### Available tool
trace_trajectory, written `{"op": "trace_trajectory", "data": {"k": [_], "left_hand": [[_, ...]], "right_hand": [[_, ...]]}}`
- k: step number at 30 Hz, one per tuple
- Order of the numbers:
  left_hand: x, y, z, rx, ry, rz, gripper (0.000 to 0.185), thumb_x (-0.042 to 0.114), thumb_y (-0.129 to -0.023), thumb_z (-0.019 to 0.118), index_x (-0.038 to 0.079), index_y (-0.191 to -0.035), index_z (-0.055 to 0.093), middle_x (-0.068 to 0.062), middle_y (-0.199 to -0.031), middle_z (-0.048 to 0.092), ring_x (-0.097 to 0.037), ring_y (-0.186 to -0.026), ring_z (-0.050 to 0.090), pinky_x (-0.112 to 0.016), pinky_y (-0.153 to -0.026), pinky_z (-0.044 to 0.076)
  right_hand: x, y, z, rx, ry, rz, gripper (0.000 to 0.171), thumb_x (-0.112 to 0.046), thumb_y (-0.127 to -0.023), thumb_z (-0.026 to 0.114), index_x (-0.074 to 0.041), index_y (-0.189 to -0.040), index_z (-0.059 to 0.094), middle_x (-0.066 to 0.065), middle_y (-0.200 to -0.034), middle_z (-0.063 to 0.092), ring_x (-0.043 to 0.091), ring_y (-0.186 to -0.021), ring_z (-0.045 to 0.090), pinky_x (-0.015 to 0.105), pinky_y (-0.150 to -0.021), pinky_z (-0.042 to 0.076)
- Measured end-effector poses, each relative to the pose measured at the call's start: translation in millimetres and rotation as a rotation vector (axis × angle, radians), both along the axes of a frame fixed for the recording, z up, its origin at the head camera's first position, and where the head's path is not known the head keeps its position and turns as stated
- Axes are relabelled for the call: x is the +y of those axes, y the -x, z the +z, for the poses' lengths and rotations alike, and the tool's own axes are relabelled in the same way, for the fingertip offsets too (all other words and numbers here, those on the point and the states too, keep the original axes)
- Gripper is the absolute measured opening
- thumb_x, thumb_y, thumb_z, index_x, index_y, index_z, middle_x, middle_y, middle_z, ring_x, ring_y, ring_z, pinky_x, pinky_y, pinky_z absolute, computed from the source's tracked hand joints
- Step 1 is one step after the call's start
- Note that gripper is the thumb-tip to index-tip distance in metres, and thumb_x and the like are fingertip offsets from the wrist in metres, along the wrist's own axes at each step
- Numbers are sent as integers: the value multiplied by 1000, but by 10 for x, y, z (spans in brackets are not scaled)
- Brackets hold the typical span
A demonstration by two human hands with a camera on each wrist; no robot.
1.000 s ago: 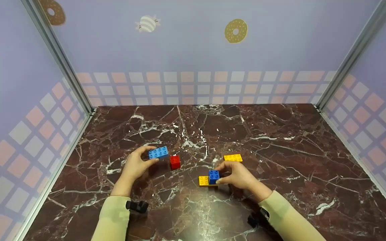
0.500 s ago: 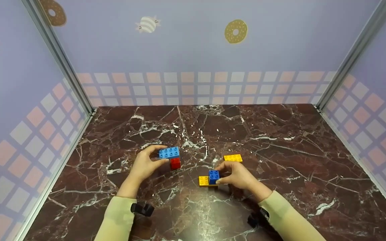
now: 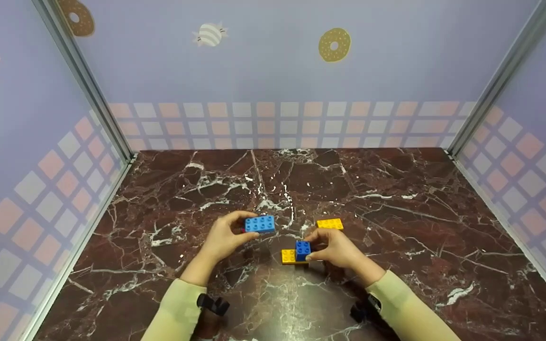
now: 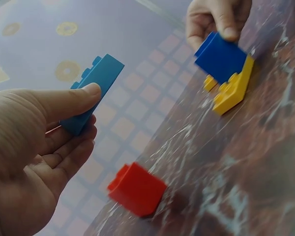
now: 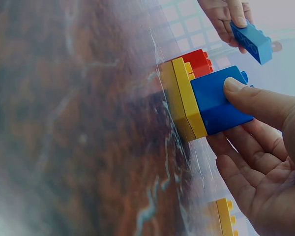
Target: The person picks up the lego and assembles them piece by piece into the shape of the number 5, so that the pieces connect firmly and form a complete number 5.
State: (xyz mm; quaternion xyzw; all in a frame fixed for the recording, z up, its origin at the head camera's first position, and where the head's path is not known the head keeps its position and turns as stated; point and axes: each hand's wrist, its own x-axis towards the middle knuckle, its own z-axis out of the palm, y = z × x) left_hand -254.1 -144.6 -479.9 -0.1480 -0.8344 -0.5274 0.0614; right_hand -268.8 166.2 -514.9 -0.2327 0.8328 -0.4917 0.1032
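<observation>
My left hand pinches a light blue building brick between thumb and fingers, raised above the table. Below it, on the tabletop, sits a red brick, apart from the held one in the left wrist view and almost wholly hidden in the head view. My right hand grips a dark blue brick by its sides. That brick stands on the right part of a flat yellow brick, whose left studs show bare.
A second yellow brick lies behind my right hand. Dark red marble-patterned tabletop surrounds the bricks. Patterned purple panels close off the back and both sides.
My left hand has carried the light blue brick to the right, passing over the red brick and covering it from the head view. My right hand and its bricks stay put.
</observation>
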Motion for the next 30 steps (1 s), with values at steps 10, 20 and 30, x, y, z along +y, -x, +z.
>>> {"op": "trace_trajectory", "data": {"k": [10,20,30], "left_hand": [[189,-68,-25,19,13,-33,41,11,-81,86,4,-120,72,-18,-109,75,-29,-86,71,-40,-78,63],[345,-109,-98,64,-30,-70,40,12,-81,87,2,-117,72,-18,-116,74,-35,-100,70,-53,-90,60],[480,-146,-166,34,-25,-85,39,11,-81,86,4,-117,73,-15,-114,75,-28,-100,71,-43,-90,61]], "right_hand": [[-4,2,-2,8,-10,-4,32,4,-79,83,8,-107,69,26,-112,71,41,-105,72,49,-95,60],[21,16,-10,9,9,11,33,-3,-79,86,4,-107,71,23,-112,73,36,-103,73,43,-93,62],[13,6,3,-7,16,10,32,0,-79,85,7,-107,69,25,-112,73,39,-105,73,47,-93,61]]}}
